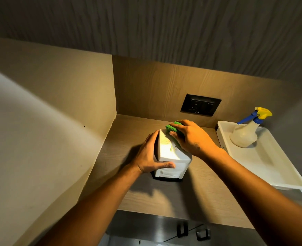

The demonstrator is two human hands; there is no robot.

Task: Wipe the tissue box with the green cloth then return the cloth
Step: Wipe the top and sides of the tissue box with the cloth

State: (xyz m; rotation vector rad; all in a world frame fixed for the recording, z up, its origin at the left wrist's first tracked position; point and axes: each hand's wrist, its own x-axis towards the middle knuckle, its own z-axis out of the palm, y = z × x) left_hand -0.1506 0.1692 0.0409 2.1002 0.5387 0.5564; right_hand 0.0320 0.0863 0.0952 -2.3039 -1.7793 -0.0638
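A white tissue box (168,151) stands upright on the wooden counter (205,192), tilted slightly away from me. My left hand (149,154) grips its left side, thumb across the front face. Pressed against the box's far top edge is a bunched green cloth (172,127), held in my right hand (191,137). Most of the cloth is hidden under my fingers.
A white tray (264,166) lies at the right with a spray bottle (245,134) standing in it. A black socket plate (200,107) is on the back wall. A side wall (57,121) closes off the left. Below the counter's front edge are metal drawer handles (192,231).
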